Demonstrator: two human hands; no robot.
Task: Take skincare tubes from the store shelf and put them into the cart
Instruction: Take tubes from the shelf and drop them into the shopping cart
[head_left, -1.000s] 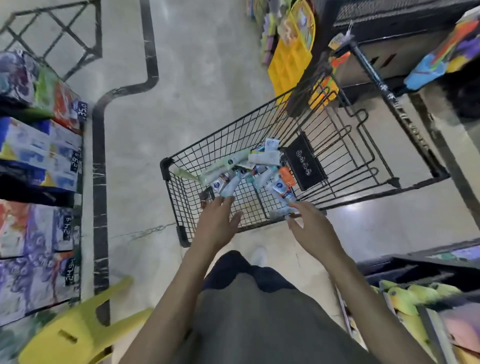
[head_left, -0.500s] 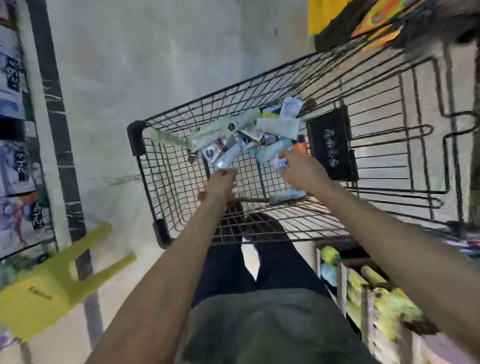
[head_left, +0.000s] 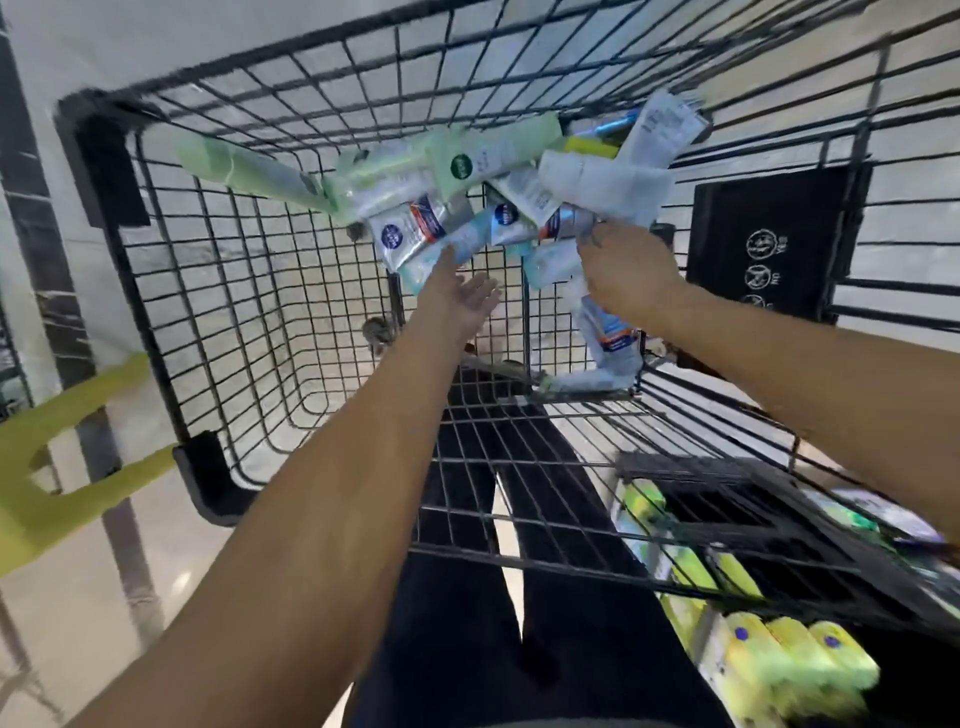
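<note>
A black wire cart fills the view from above. Several skincare tubes lie heaped on its mesh floor: pale green, white, and silver ones with blue round logos. My left hand reaches in with straight fingers, its tips touching a pale blue tube. To its right, my right hand sits in the pile with fingers curled down round a pale blue-white tube. A white tube with an orange band lies just below that hand.
A black placard hangs on the cart's seat flap at the right. A yellow-green plastic stool stands on the floor at the left. Low shelves with yellow-green packs are at the lower right.
I have leaned in over the cart, so it looks much larger. Both hands went from above the near rim down into the tube pile; the right hand's fingers have curled.
</note>
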